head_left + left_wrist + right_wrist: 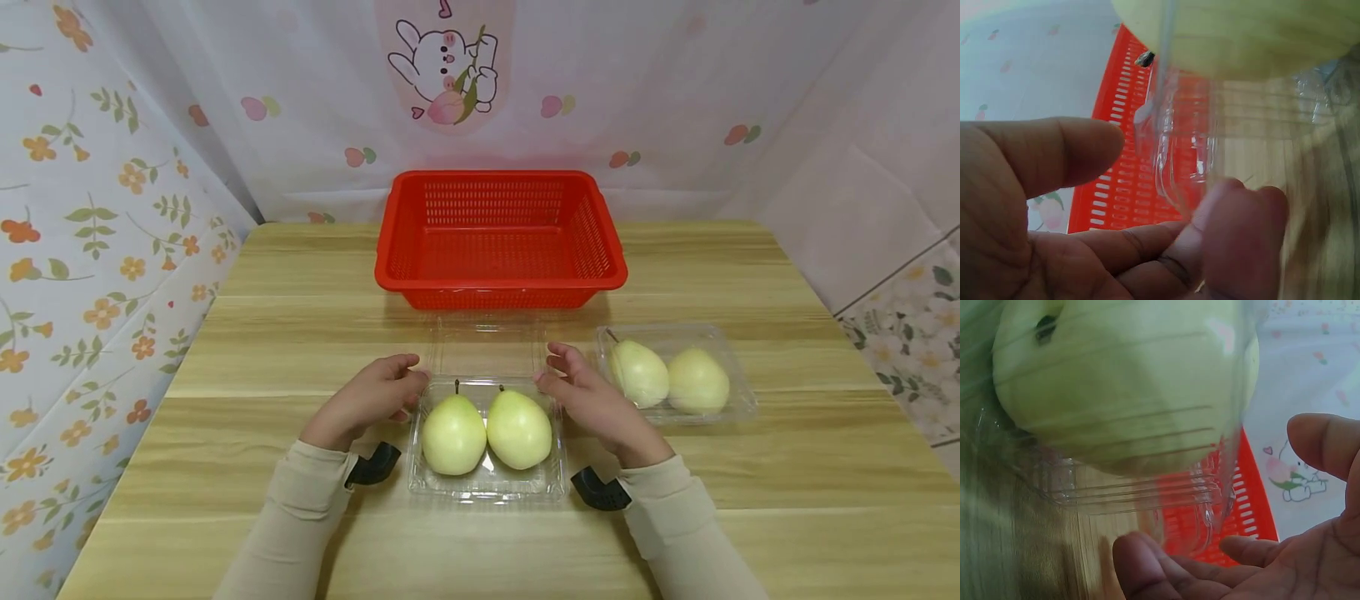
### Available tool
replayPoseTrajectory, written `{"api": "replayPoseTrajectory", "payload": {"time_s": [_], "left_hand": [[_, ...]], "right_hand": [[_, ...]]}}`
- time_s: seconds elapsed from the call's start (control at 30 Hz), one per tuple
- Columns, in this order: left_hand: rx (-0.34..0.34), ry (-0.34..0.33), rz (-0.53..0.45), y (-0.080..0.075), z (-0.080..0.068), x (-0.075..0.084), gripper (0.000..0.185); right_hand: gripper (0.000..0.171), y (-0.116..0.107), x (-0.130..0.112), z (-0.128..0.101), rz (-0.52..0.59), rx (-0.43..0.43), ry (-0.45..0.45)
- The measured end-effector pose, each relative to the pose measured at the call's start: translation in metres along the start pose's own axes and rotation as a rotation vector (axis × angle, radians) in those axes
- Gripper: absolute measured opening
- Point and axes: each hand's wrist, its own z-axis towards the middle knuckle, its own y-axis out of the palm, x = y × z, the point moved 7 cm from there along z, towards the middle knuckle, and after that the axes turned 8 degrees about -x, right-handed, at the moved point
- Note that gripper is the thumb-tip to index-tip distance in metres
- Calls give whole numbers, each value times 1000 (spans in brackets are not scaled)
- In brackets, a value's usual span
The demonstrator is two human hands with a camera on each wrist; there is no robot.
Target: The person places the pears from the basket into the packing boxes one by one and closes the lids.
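A clear plastic clamshell box point(487, 490) lies on the table before me, its lid point(487, 346) folded back toward the basket. Two yellow-green pears sit side by side in it, a left pear point(453, 435) and a right pear point(519, 429), stems pointing away. My left hand point(367, 398) is at the box's left far corner, fingers loosely bent and thumb extended beside the clear wall in the left wrist view. On the opposite corner, my right hand point(600, 407) has its thumb and fingers apart around the lid's hinge end, with nothing gripped between them.
Behind the box stands a red perforated basket point(498, 296). To the right lies another clear box point(738, 400) with two pears inside, close to my right hand. Black wrist mounts point(600, 490) stick out from both sleeves. Printed cloth point(300, 108) hangs behind the wooden table.
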Motion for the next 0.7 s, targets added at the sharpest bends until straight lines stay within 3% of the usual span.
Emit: {"api": "replayPoseTrajectory", "payload": {"time_s": [0.7], "left_hand": [[19, 46, -37, 2, 0, 1, 43]], "right_hand": [[76, -1, -1, -3, 93, 0, -10]]}}
